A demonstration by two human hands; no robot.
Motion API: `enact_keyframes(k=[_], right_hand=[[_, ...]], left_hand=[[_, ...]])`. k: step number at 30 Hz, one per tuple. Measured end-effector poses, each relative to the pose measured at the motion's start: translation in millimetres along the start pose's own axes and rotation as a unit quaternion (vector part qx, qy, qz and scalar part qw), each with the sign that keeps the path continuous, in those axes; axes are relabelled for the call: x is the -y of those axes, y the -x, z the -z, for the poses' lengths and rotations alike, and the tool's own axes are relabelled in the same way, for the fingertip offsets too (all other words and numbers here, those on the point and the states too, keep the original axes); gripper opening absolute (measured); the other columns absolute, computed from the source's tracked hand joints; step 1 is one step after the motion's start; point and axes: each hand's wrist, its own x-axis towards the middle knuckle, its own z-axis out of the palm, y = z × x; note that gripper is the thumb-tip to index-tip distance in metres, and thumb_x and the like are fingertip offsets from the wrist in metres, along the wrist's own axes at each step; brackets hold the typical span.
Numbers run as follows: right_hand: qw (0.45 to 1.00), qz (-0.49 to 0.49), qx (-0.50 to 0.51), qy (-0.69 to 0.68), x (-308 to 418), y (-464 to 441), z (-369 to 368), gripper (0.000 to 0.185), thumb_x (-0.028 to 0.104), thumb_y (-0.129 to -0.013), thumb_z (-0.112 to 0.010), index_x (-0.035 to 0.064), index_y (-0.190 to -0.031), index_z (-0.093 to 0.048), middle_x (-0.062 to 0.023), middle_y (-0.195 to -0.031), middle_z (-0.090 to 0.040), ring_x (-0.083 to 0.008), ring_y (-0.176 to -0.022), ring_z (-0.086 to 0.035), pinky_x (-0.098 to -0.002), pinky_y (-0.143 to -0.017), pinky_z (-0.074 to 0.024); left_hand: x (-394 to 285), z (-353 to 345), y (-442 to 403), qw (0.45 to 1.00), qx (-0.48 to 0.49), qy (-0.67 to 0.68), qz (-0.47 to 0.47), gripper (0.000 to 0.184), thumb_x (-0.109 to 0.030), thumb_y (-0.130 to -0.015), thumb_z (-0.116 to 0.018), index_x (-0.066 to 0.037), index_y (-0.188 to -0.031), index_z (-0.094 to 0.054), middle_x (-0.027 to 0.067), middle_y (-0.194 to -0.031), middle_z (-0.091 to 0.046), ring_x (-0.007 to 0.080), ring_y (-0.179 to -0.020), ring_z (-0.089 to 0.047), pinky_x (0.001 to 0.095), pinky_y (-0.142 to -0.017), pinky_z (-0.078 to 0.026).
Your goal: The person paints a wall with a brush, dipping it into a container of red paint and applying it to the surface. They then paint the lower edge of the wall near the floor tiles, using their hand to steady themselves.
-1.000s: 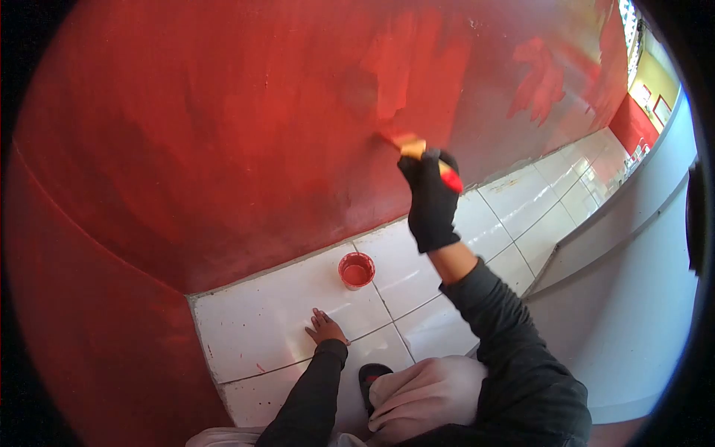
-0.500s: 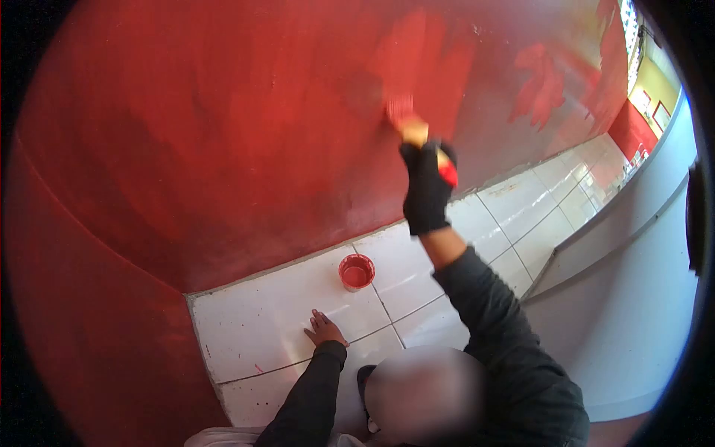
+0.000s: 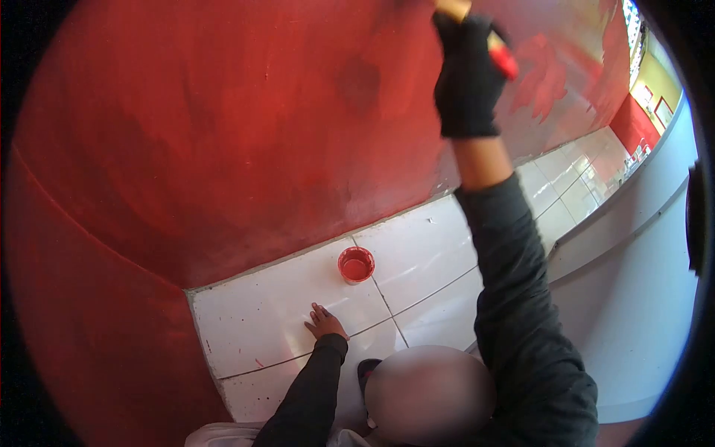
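My right hand (image 3: pixel 471 82), in a black glove, is raised near the top of the view in front of the red-painted wall (image 3: pixel 223 134). It is closed around a paintbrush (image 3: pixel 502 59) with a red-and-yellow handle. The bristles lie beyond the top edge, so their contact with the wall is hidden. My bare left hand (image 3: pixel 325 323) rests flat on the white tile floor (image 3: pixel 261 313), fingers spread. Just beyond its fingertips stands a small round tub (image 3: pixel 357 279) of red paint, its rim smeared.
A pale curved panel (image 3: pixel 633 320) runs along the right side. Patchy grey areas and uneven red strokes (image 3: pixel 538 78) mark the wall farther right. A second red wall (image 3: pixel 97 328) meets it in a corner at left. A blurred round shape covers the bottom middle.
My right hand has moved up and to the right with the paintbrush, whose bristles have left the view. My left hand and the paint tub have stayed in place.
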Motion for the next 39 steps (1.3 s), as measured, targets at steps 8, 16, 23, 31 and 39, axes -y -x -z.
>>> enact_keyframes(k=[8, 16, 23, 31, 39], right_hand=[[0.896, -0.404, -0.184, -0.016, 0.4, 196.7, 19.8, 0.028, 0.020, -0.091, -0.052, 0.0023, -0.109, -0.041, -0.0111, -0.100, -0.055, -0.0193, -0.086, -0.059, -0.0335, -0.079, -0.0511], [0.998, -0.002, -0.032, 0.049, 14.6, 6.1, -32.4, 0.026, 0.022, -0.092, -0.048, -0.0019, -0.089, -0.058, -0.0072, -0.088, -0.062, -0.0144, -0.082, -0.060, -0.0264, -0.077, -0.0493], [0.959, -0.244, -0.140, -0.031, -9.7, 124.4, -24.4, 0.027, 0.016, -0.089, -0.052, 0.0005, -0.108, -0.039, -0.0125, -0.096, -0.055, -0.0213, -0.083, -0.060, -0.0345, -0.078, -0.0517], [0.987, -0.090, -0.109, -0.077, 28.4, 34.6, -41.2, 0.022, 0.019, -0.091, -0.051, -0.0012, -0.099, -0.050, -0.0101, -0.095, -0.058, -0.0182, -0.087, -0.060, -0.0293, -0.083, -0.0487], [0.942, -0.306, -0.134, -0.046, -13.5, 189.0, -13.4, 0.022, 0.017, -0.091, -0.050, 0.0036, -0.106, -0.040, -0.0113, -0.096, -0.054, -0.0192, -0.087, -0.059, -0.0350, -0.081, -0.0499]], left_hand=[[4.2, -0.9, 0.3, 0.999, -0.011, 0.030, -0.013, 0.122, -0.042, -0.052, -0.082, -0.002, -0.140, -0.009, 0.0099, -0.149, -0.004, 0.0238, -0.135, -0.017, 0.0501, -0.106, -0.018], [0.0, 4.4, 3.2, 1.000, -0.008, 0.023, -0.004, 0.110, -0.034, -0.059, -0.079, -0.001, -0.140, -0.012, 0.0116, -0.148, -0.007, 0.0251, -0.134, -0.020, 0.0499, -0.106, -0.018], [0.0, -21.0, -18.8, 1.000, -0.021, 0.012, -0.001, 0.123, -0.047, -0.055, -0.080, 0.000, -0.140, -0.004, 0.0137, -0.149, 0.001, 0.0269, -0.136, -0.012, 0.0509, -0.106, -0.017], [0.5, -7.1, -7.1, 1.000, 0.006, 0.000, -0.004, 0.125, -0.047, -0.053, -0.081, -0.002, -0.141, -0.004, 0.0119, -0.149, 0.000, 0.0262, -0.136, -0.011, 0.0505, -0.107, -0.017], [0.1, -15.6, -12.6, 1.000, -0.017, 0.013, -0.001, 0.124, -0.045, -0.053, -0.082, -0.002, -0.141, -0.005, 0.0118, -0.149, -0.002, 0.0259, -0.136, -0.012, 0.0504, -0.107, -0.016]])
